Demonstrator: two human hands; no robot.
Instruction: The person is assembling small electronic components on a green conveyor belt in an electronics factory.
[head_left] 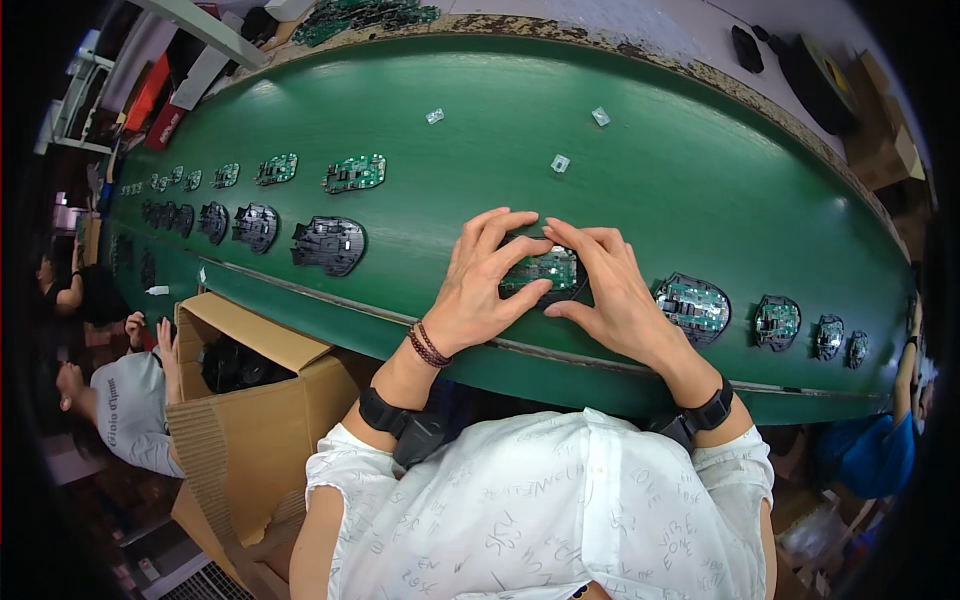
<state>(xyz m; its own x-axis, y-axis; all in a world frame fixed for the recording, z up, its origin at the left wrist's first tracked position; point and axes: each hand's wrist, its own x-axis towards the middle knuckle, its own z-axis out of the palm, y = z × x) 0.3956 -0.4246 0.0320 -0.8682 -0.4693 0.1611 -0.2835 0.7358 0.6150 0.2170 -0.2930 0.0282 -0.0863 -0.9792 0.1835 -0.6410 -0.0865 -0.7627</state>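
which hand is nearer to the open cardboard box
Left. The left hand is above and to the right of the cardboard box in the picture; the right hand is farther right, on the other side of the green circuit board.

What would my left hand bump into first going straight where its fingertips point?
Your right hand, most likely: it faces your left hand across the green circuit board, though depth is hard to judge.
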